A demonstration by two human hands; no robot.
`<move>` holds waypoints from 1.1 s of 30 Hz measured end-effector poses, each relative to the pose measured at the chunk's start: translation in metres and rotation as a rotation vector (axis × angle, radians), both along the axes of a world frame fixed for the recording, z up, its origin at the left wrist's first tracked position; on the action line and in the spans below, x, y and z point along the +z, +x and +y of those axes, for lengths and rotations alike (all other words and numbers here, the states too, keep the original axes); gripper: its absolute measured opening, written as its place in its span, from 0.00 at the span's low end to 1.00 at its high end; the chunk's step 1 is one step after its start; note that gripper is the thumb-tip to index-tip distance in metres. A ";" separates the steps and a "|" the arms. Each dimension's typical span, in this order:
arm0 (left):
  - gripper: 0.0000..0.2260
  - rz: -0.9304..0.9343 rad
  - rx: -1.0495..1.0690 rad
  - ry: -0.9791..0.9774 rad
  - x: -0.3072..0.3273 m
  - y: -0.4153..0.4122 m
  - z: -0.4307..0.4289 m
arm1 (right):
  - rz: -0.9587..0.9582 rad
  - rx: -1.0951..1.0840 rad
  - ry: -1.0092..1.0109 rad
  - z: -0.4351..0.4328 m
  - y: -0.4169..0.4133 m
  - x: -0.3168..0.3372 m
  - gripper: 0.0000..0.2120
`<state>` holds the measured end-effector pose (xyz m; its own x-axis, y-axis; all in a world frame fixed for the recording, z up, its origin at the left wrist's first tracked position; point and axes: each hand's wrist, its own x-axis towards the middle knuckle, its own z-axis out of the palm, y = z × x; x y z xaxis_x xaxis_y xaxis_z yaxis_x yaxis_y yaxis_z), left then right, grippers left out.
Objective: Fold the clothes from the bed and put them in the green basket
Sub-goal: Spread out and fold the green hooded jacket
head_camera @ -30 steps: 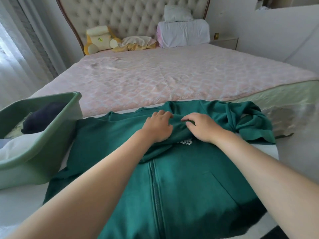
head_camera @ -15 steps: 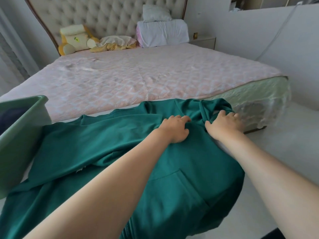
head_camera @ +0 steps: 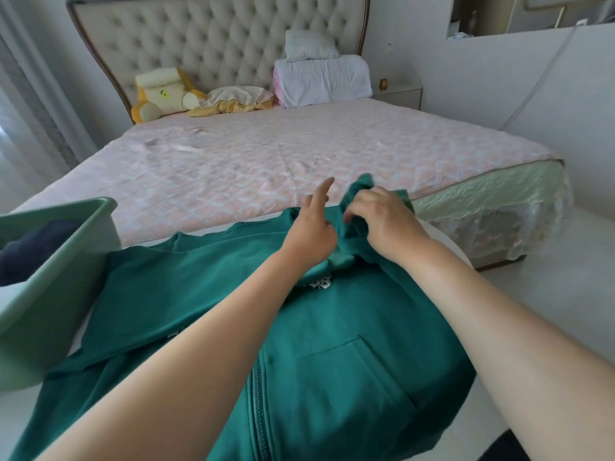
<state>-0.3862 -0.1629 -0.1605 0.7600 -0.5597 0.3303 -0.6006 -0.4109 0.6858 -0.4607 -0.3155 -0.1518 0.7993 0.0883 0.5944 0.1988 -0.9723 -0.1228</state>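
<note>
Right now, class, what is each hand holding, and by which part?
The right hand grips the teal zip-front hoodie by bunched fabric at its upper end; whether the left hand holds it cannot be told.

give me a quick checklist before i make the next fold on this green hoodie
1. Right hand grips the bunched fabric at the top of the green hoodie: ok.
2. Left hand has a hold on the fabric: cannot tell. Its index finger points up and its other fingers are hidden.
3. Hoodie body lies flat, front up: ok.
4. Top right part smoothed out: not ok, it is bunched in the right hand.
5. Zipper done up where it shows: ok.
6. Green basket beside the hoodie, with room above the dark garment in it: ok.
</note>
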 end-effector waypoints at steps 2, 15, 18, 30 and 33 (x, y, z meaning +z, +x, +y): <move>0.40 0.008 -0.029 -0.013 0.004 0.005 0.020 | -0.094 0.134 0.029 0.021 0.004 0.007 0.11; 0.15 0.172 0.560 -0.318 0.015 0.026 0.140 | -0.047 -0.104 0.060 0.108 0.055 -0.023 0.23; 0.18 0.339 0.751 -0.559 0.021 0.034 0.165 | 0.280 -0.119 -0.044 0.117 0.058 -0.028 0.29; 0.32 0.043 0.611 0.551 -0.024 0.057 0.199 | 0.452 -0.229 -0.235 0.109 0.061 -0.047 0.47; 0.20 -0.111 0.593 0.696 -0.029 0.070 0.202 | 0.375 -0.234 -0.287 0.107 0.062 -0.048 0.48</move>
<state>-0.3161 0.0389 -0.1899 0.9701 -0.1886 0.1528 -0.2076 -0.9709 0.1197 -0.3990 -0.2085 -0.2002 0.9702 -0.0010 0.2423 -0.0344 -0.9904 0.1338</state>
